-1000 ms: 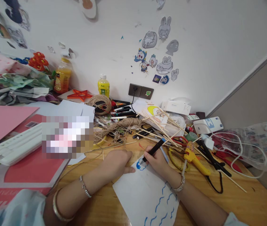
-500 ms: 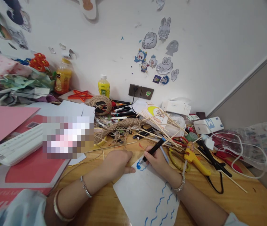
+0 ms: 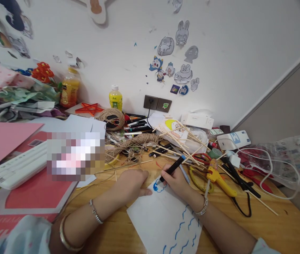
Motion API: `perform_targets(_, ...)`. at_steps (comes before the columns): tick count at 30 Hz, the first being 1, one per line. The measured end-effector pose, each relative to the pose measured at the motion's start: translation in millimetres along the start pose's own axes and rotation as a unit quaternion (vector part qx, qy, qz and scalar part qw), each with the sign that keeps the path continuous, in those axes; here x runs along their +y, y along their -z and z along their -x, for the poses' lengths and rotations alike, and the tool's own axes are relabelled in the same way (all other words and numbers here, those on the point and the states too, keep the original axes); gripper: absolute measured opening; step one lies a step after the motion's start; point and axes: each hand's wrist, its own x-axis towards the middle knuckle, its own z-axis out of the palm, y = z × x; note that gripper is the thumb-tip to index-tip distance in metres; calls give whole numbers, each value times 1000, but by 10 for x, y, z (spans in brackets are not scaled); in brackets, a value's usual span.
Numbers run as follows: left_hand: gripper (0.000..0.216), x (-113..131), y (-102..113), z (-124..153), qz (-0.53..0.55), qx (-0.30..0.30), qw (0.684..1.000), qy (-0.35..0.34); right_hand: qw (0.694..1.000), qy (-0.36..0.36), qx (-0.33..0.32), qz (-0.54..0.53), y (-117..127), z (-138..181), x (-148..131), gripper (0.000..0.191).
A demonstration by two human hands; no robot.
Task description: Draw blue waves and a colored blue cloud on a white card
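Observation:
My right hand (image 3: 175,181) is closed around a black marker (image 3: 173,168) with a blue end, held at a slant, tip down on the paper. A sheet of white paper (image 3: 160,215) lies at an angle on the wooden table, with blue wavy lines on its lower right part. Near its top corner is a small cloud outline (image 3: 160,185) in blue, its left side coloured in. My left hand (image 3: 134,183) rests left of that corner, its thumb and forefinger apart, the thumb at the paper's edge. The other fingers are bent and partly hidden.
Behind the hands lie twine (image 3: 144,139), several markers (image 3: 136,127) and thin wooden sticks (image 3: 189,141). A yellow glue gun (image 3: 221,181) lies right of my right hand, beside a white cable (image 3: 271,165). On the left are a white device (image 3: 20,165) and pink paper (image 3: 4,141).
The view has shifted slightly. The marker tip has moved a little to the left within the cloud. My left hand stays in place.

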Motion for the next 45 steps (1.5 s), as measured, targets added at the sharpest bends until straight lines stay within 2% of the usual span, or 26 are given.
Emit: perform_targets(45, 28, -10, -27, -14, -4, 6, 1000, -2, 1000, -12, -9, -17, 2, 4, 0, 25)
